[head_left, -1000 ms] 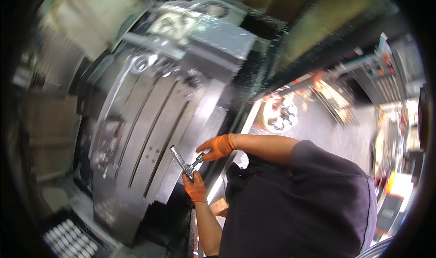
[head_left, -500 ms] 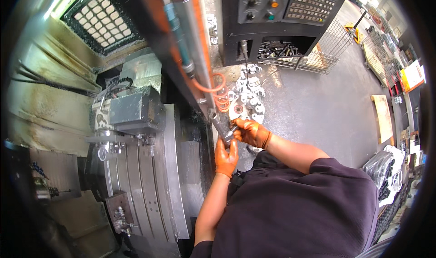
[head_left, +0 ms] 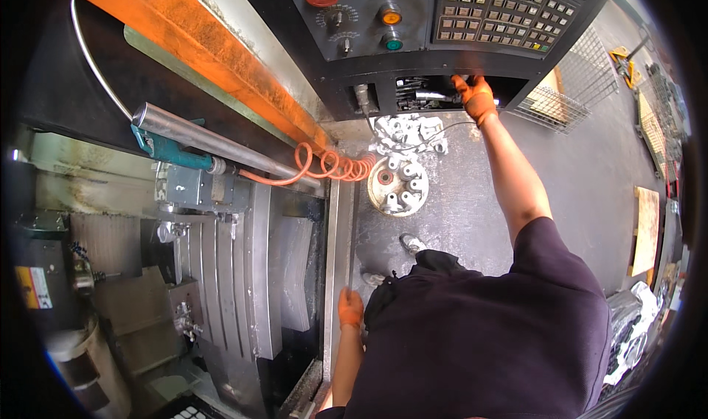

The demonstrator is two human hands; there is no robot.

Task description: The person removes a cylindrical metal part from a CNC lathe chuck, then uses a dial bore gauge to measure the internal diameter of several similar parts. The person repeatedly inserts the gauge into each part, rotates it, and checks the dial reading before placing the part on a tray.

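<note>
My right hand (head_left: 478,100), in an orange glove, reaches into the open compartment (head_left: 512,95) under the control panel. Its fingers are bent and partly lost in shadow, so whatever they grip is hidden. Just left of those fingers lies a silver cylindrical metal tool (head_left: 434,96), among other dark and shiny pieces. Low beside the machine's front edge (head_left: 337,249), my left hand (head_left: 351,310) hangs in an orange glove. It looks closed, its palm side turned away, and I cannot make out anything in it.
A round tub (head_left: 375,199) with several metal parts stands on the floor, before a pile of similar parts (head_left: 409,133). An orange coiled hose (head_left: 324,161) runs from a teal air gun (head_left: 168,148) beside a metal bar (head_left: 221,145). The control panel (head_left: 413,47) overhangs the compartment.
My hands were together at a dark tubular metal piece beside the bar. Now they are apart: the right has gone forward into the compartment, the left down along the machine edge. The view has shifted.
</note>
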